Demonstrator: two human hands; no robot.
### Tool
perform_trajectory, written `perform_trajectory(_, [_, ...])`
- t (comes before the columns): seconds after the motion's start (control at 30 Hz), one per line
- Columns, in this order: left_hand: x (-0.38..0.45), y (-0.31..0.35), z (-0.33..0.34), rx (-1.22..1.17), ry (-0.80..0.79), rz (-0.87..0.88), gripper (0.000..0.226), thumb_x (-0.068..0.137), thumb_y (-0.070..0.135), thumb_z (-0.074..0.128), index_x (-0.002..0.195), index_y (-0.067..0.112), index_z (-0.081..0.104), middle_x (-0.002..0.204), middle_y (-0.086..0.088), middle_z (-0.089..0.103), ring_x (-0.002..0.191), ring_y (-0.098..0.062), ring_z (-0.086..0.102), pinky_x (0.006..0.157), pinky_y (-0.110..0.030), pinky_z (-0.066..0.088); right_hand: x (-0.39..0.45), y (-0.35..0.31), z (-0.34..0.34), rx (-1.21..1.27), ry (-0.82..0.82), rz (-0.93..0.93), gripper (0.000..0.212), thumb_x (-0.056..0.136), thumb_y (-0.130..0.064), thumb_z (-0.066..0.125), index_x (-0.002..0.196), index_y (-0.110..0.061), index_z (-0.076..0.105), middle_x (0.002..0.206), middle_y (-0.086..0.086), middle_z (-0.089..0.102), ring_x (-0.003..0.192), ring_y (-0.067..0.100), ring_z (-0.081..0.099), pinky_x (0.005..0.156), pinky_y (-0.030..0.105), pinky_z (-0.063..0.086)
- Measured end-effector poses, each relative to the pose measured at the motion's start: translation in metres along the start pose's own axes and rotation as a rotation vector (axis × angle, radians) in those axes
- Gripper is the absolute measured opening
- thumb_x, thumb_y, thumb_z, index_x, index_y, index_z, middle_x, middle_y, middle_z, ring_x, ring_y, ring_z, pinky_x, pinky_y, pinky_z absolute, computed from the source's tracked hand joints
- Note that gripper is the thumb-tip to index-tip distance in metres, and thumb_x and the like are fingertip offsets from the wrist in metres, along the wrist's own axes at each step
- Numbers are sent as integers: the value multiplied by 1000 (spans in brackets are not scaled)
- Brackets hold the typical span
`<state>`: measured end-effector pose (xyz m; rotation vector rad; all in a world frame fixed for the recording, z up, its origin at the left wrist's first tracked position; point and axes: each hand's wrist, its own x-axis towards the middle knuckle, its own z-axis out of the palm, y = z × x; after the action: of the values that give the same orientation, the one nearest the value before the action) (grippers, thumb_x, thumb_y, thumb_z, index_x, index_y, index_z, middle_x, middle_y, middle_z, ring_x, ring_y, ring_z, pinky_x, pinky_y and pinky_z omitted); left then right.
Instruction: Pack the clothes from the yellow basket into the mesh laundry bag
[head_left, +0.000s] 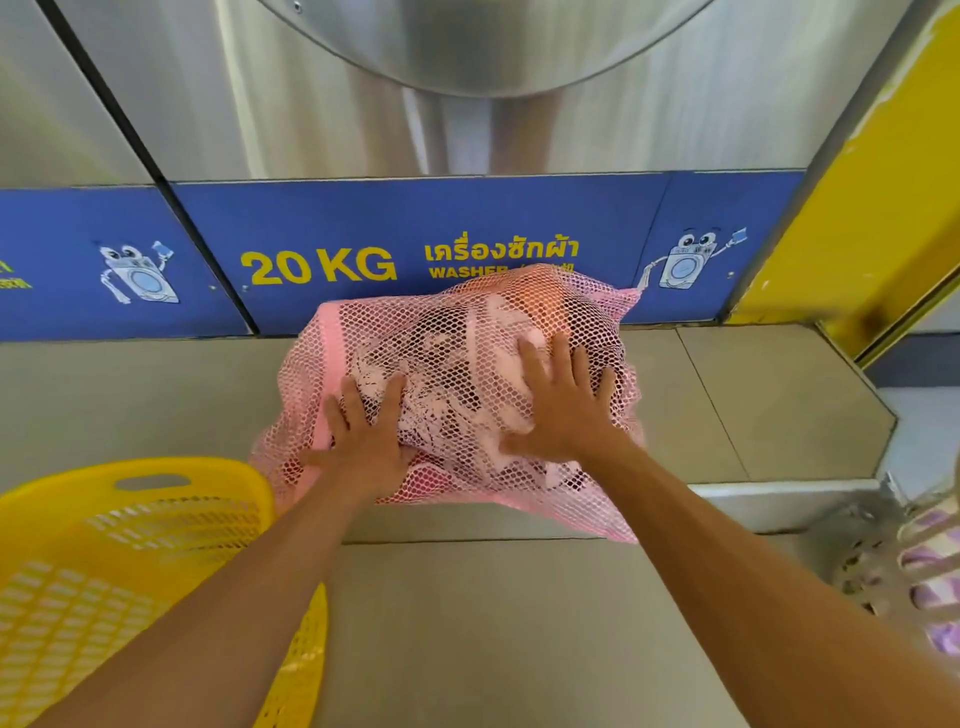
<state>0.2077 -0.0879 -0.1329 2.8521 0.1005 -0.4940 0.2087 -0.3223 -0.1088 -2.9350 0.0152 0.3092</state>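
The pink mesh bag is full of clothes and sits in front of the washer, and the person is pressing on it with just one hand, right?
Not quite. The head view shows both hands pressing it: the left hand and the right hand lie flat, fingers spread, on the pink mesh bag. The rest is right: it is full of clothes and sits in front of the washer.

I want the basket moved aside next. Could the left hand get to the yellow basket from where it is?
Probably yes. The left hand rests flat on the mesh laundry bag, holding nothing, and the yellow basket sits just beside that forearm with nothing between.
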Motion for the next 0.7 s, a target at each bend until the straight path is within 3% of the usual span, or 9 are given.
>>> perform_trajectory(0.27, [53, -11, -10, 60, 29, 78, 93, 96, 50, 54, 143, 59, -25, 161, -1, -33, 150, -32, -23, 107, -80, 13, 35, -6, 22, 49, 145, 57, 132, 74, -71, 77, 163, -38, -14, 174, 13, -19, 160, 39, -12, 123, 64, -8])
perform_trajectory(0.37, [44, -17, -23, 125, -27, 100, 94, 92, 57, 57, 143, 62, -23, 163, 0, -26, 152, -33, -15, 107, -79, 9, 25, -12, 13, 33, 89, 90, 130, 75, -69, 77, 163, -37, -13, 174, 11, -19, 161, 38, -13, 123, 65, -5])
perform_trajectory(0.47, [15, -17, -56, 86, -129, 86, 83, 94, 49, 55, 150, 58, -6, 166, -3, -16, 152, -37, -9, 113, -75, 7, 13, -19, -30, 18, -58, 121, 124, 77, -68, 77, 164, -39, -6, 175, 8, -11, 161, 39, -4, 124, 68, 2])
perform_trajectory(0.57, [-28, -7, -108, 85, -218, 122, 75, 96, 43, 55, 153, 52, 8, 167, -6, -5, 153, -36, -2, 116, -68, 10, -11, -32, -91, -35, -151, 134, 104, 78, -71, 73, 161, -43, 17, 174, 6, 13, 158, 41, 14, 124, 63, 14])
perform_trajectory(0.7, [-79, 19, -196, 76, -282, 166, 70, 96, 30, 52, 155, 45, 19, 164, -14, 11, 151, -33, 13, 117, -57, 25, -53, -56, -191, -56, -133, 159, 76, 85, -66, 65, 151, -41, 38, 158, 3, 42, 148, 38, 31, 118, 53, 27])
